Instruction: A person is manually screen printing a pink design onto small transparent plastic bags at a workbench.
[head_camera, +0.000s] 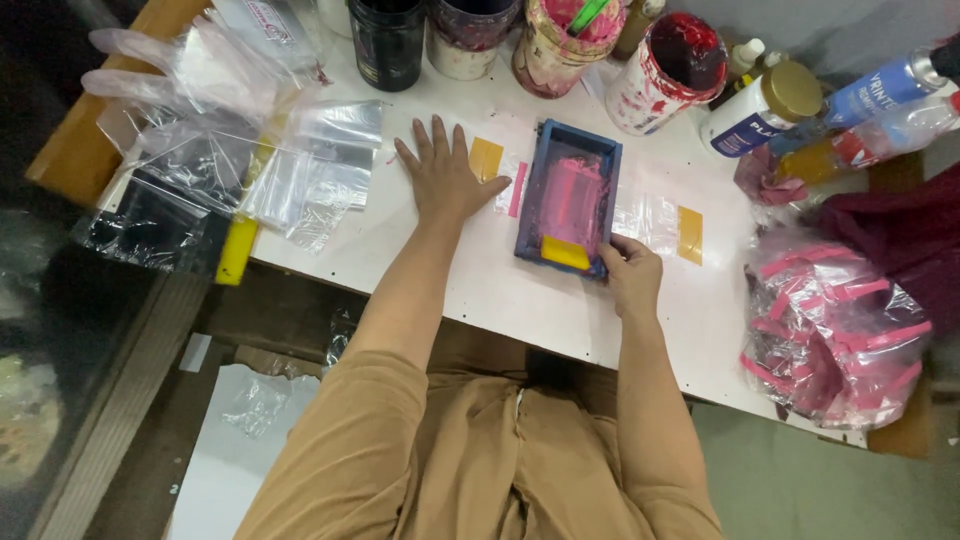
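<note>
A white counter (520, 300), speckled with small holes and edged in bare wood at 9 o'clock, fills the view; below it lie a grey floor and loose sheets. Paint tubs (560, 40) smeared with pink crowd the 12 o'clock edge, with bottles (770, 105) toward 2 o'clock. Clear plastic bags (250, 160) pile up at 10 o'clock, and a heap of pink-striped bags (830, 330) sits at 4 o'clock. Mid-counter, a blue printing frame (570, 195), pink inside, lies flat with its long axis running 12 to 6, tilted slightly toward 1. The right hand (632, 275) has its fingers closed on the frame's near end by a yellow squeegee (565, 252). The left hand (440, 175) rests flat, fingers spread and released, beside a clear bag (500, 165) at the frame's 9 o'clock.
</note>
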